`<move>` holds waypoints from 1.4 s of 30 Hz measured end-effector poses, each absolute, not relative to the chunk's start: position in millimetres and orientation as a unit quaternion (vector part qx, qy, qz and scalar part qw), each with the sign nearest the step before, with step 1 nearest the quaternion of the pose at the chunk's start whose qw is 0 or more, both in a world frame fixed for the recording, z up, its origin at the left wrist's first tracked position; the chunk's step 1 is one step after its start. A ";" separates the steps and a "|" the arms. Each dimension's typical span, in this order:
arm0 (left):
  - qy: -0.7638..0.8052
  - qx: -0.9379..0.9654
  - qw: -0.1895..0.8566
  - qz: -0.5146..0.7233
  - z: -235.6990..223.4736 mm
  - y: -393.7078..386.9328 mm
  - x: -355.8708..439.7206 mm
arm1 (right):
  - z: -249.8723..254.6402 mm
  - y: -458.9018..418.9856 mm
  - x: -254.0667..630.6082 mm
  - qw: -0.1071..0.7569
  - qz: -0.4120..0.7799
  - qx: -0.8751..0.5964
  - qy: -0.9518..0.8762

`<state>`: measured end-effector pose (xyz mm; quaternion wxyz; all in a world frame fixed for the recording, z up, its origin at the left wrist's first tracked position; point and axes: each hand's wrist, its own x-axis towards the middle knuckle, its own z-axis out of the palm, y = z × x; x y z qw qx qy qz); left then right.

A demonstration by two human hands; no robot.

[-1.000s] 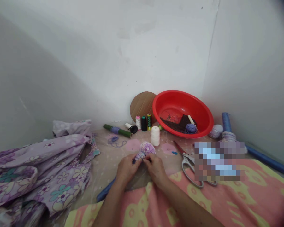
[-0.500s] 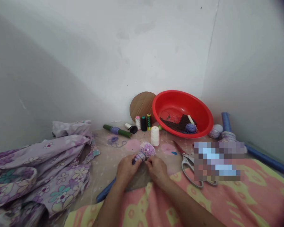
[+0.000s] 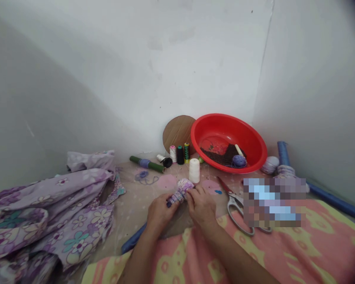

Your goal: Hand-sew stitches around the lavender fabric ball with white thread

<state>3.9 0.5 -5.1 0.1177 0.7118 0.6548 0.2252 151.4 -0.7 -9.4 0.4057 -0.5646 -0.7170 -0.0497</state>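
The right hand (image 3: pixel 201 208) has shifted up and rightward along the lilac floral cloth bundle (image 3: pixel 181 191), while the left hand (image 3: pixel 160 213) stays clamped round its narrow, tightly wound end. The right hand's fingers (image 3: pixel 193 193) press against the bundle's side, so both hands hold it tilted above the sheer dotted sheet (image 3: pixel 136 213). A glossy blue tube (image 3: pixel 133 237) runs beneath the left wrist. Nearby stand a white thread cone (image 3: pixel 194 170) and steel scissors (image 3: pixel 235 209) with looped handles (their blades are red-tinged). Beyond lie a smooth red plastic basin (image 3: pixel 262 152) and crumpled floral fabric (image 3: pixel 47 213).
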 end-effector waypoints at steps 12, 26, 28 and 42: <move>0.670 0.699 0.123 0.219 2.0 -8.2 13.6 | -3.8 1.5 139.1 0.327 -0.123 -0.533 -0.771; 0.665 0.699 0.144 0.221 3.6 -9.1 14.3 | -4.1 18.2 138.2 0.412 -0.034 -0.522 -0.746; 0.663 0.699 0.147 0.224 3.8 -9.0 13.8 | -2.1 17.4 142.1 0.391 -0.039 -0.505 -0.769; 0.662 0.705 0.137 0.216 0.1 -6.3 11.1 | 5.6 26.2 142.9 0.569 0.131 -0.435 -0.686</move>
